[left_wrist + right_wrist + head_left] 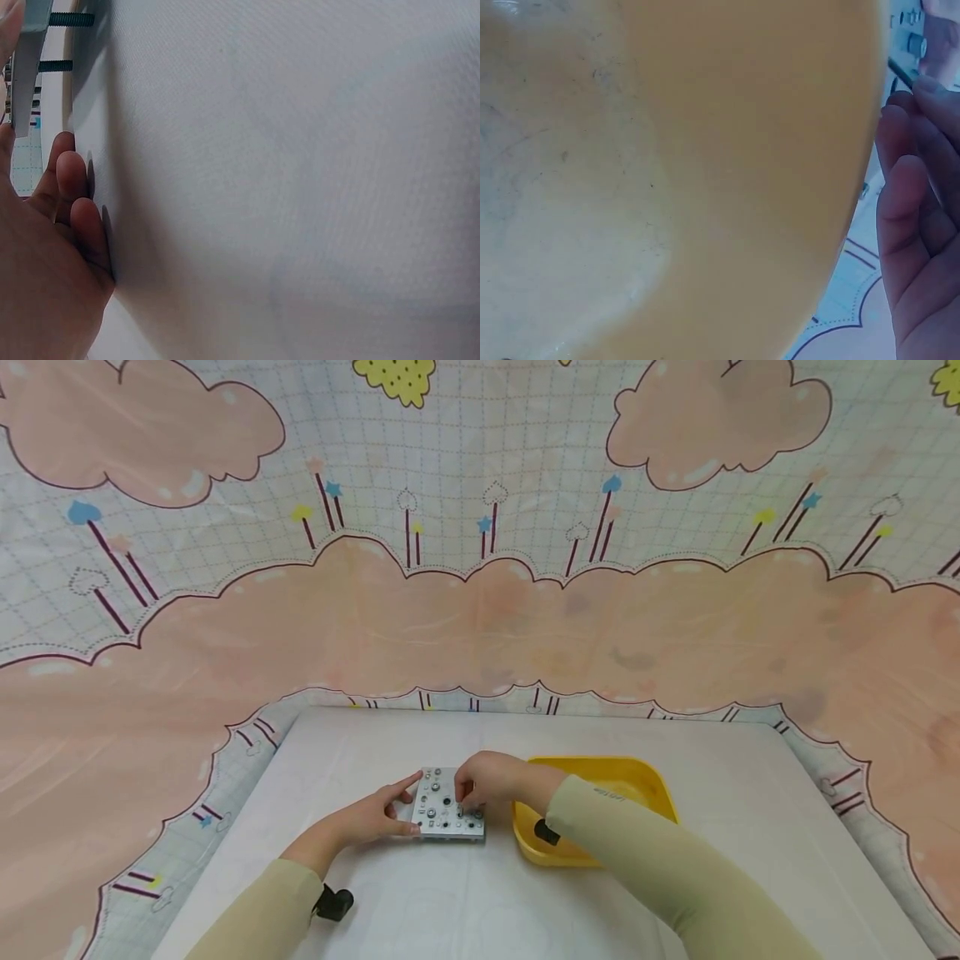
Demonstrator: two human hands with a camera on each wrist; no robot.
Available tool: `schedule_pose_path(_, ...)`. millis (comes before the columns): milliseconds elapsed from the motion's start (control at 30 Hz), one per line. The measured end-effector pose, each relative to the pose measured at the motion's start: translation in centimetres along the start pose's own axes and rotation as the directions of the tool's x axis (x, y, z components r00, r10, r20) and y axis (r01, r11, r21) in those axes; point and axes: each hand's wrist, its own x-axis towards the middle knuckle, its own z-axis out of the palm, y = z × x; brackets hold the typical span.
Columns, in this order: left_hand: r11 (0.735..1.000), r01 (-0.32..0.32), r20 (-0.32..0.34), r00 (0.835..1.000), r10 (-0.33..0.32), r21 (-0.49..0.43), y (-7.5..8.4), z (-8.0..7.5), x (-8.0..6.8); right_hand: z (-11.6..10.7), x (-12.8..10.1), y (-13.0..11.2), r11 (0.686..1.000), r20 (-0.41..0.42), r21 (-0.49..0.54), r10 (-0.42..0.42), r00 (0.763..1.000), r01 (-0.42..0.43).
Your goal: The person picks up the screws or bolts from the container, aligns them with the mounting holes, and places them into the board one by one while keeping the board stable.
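A small metal plate (444, 814) studded with screws and holes lies on the white table (420, 902). My left hand (407, 805) holds its left edge, index finger at the far corner and thumb at the near one. The left wrist view shows the plate (25, 71) edge-on, with dark bolts (69, 20) sticking out below it. My right hand (467, 792) hovers over the plate's right side with curled fingers. Its fingers (911, 195) pinch a thin dark piece (900, 73); whether it is a screw or a tool I cannot tell.
A yellow tray (645, 789) stands right of the plate under my right forearm; its inside (667, 172) fills the right wrist view. A small black object (333, 903) lies by my left forearm. A patterned cloth (480, 610) hangs behind and around the table.
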Motion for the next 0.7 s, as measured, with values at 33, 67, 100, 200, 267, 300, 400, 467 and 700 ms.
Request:
schedule_pose_path(33, 1.0, 0.001, -0.001, 1.0, -0.001, -0.002, -0.01, 0.01, 0.03, 0.06, 0.03, -0.02, 1.0, -0.002, -0.011, -0.004, 1.0, 0.004)
schedule_pose_path(67, 1.0, 0.002, -0.002, 1.0, -0.002, -0.004, 0.02, 0.02, 0.04, 0.12, 0.06, -0.04, 1.0, -0.002, -0.022, -0.009, 1.0, 0.009)
schedule_pose_path(100, 1.0, 0.003, -0.001, 1.0, -0.003, -0.004, 0.04, 0.03, 0.04, 0.18, 0.08, -0.07, 0.999, -0.001, -0.032, -0.013, 1.0, 0.013)
schedule_pose_path(200, 1.0, 0.009, 0.003, 1.0, -0.009, -0.009, 0.15, 0.04, -0.03, 0.4, 0.14, -0.18, 0.999, 0.013, -0.037, -0.014, 1.0, 0.015)
schedule_pose_path(267, 1.0, 0.011, 0.004, 1.0, -0.011, -0.009, 0.18, 0.06, -0.03, 0.53, 0.18, -0.26, 0.999, 0.023, -0.038, -0.008, 1.0, 0.009)
schedule_pose_path(300, 1.0, 0.011, 0.004, 1.0, -0.011, -0.008, 0.18, 0.07, -0.02, 0.58, 0.19, -0.29, 0.999, 0.028, -0.033, -0.001, 1.0, 0.002)
schedule_pose_path(400, 1.0, 0.01, 0.0, 1.0, -0.01, -0.002, 0.13, 0.14, 0.09, 0.66, 0.17, -0.44, 1.0, 0.034, -0.026, 0.015, 0.999, -0.014)
schedule_pose_path(467, 1.0, 0.007, -0.002, 1.0, -0.007, 0.003, 0.1, 0.17, 0.13, 0.71, 0.18, -0.53, 1.0, 0.039, -0.019, 0.018, 0.999, -0.017)
schedule_pose_path(700, 1.0, -0.003, 0.002, 1.0, 0.003, 0.01, -0.22, 0.16, 0.16, 0.7, 0.25, -0.64, 0.999, 0.045, -0.035, -0.017, 0.999, 0.019)
